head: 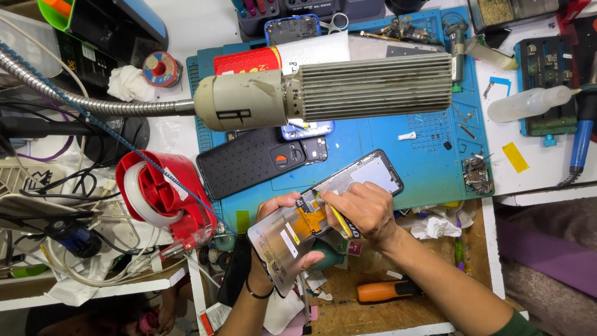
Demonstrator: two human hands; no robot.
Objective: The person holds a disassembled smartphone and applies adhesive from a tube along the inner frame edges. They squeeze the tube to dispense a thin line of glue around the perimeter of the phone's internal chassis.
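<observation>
My left hand [273,242] grips a phone display panel [283,239] from below, its silver back facing up and an orange flex part showing at its middle. The panel's far end [376,171] rests over the blue work mat [385,149]. My right hand [367,211] pinches a thin yellow tool [337,218] and holds its tip against the orange part of the panel. A black bracelet circles my left wrist.
A gooseneck lamp with a ribbed head [323,93] hangs over the mat. A black phone case [249,163] lies on the mat's left, a red tape dispenser [165,196] beside it. An orange-handled screwdriver [382,290] lies near my right forearm. Cables crowd the left.
</observation>
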